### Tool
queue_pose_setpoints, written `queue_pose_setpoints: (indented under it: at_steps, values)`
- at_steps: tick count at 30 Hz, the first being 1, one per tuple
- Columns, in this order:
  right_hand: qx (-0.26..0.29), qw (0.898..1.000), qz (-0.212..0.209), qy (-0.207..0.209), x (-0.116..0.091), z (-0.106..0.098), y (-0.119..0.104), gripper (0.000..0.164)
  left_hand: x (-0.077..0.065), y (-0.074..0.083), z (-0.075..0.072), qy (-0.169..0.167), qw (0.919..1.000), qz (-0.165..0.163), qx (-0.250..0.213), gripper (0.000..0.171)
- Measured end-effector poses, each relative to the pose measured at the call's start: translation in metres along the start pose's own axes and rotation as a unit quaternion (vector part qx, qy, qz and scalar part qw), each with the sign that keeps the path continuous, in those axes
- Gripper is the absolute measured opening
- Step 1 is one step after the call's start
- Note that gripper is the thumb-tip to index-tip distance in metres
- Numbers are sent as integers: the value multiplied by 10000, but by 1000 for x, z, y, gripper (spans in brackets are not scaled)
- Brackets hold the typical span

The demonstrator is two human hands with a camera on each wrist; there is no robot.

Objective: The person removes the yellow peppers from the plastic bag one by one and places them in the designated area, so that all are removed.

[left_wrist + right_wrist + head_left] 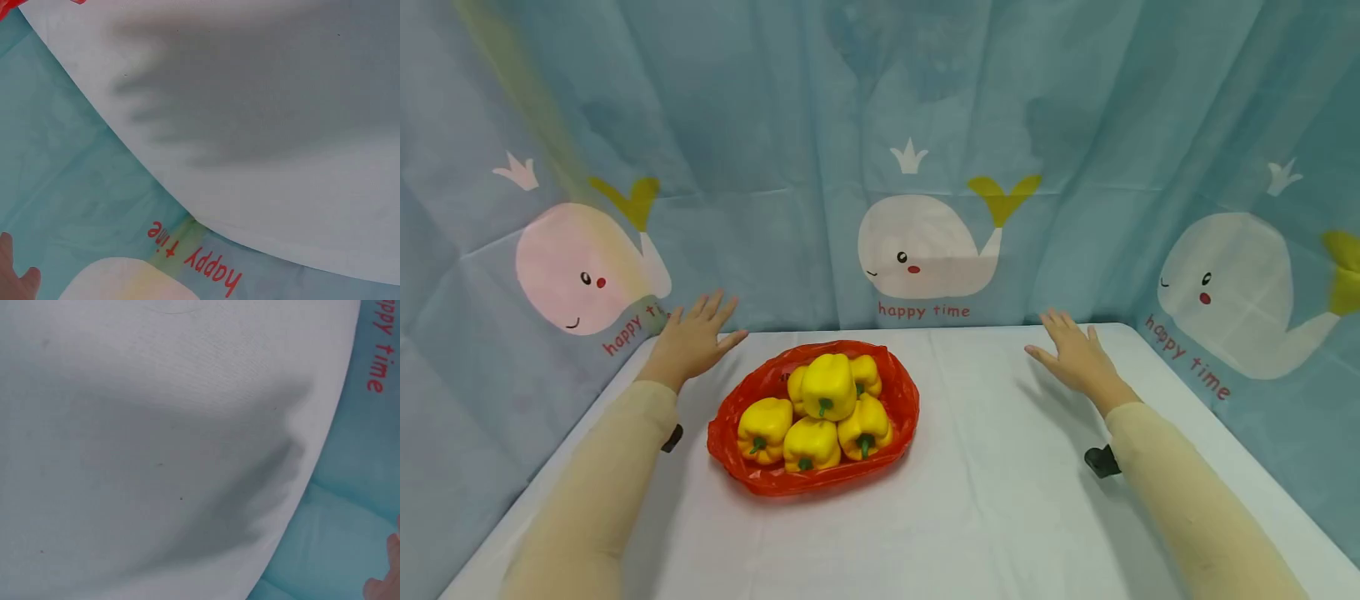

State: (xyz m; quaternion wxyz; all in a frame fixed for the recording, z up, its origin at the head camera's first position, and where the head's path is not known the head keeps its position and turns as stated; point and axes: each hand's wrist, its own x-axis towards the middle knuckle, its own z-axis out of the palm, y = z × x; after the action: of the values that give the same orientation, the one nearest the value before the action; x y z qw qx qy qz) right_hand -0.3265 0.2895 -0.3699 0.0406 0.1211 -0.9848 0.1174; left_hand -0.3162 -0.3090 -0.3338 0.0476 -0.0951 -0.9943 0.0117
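Several yellow bell peppers (pixel 828 387) with green stems are piled in a red plastic bag (pixel 741 473), its rim rolled out, left of the middle of the table. My left hand (pixel 691 340) is held over the table's far left, fingers straight and spread, with the bag just to its right. On the far right, my right hand (pixel 1077 358) hovers with its fingers extended, well apart from the bag. Neither hand holds anything. Each wrist view catches only fingertips at a lower corner, and a hand's shadow falls on the white surface below.
The table has a white cover (pixel 970 500). Blue curtains (pixel 760 250) printed with whales and "happy time" stand along its back and both sides. A dark wrist camera (pixel 1102 461) shows under the right sleeve.
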Motion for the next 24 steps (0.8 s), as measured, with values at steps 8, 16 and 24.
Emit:
queue_pose_setpoints:
  at_steps: [8, 16, 24]
  values:
    - [205, 9997, -101, -19, -7, 2, -3, 88, -12, 1, -9, -55, 9997, -48, -250, 88]
    - [298, 9993, -219, -33, -13, 0, -7, 88, -23, 5, -10, 88, 9996, 103, -259, 86]
    - [362, 9991, -209, 20, -21, 0, -10, 89, -38, 10, -9, 206, 9978, 356, -529, 83]
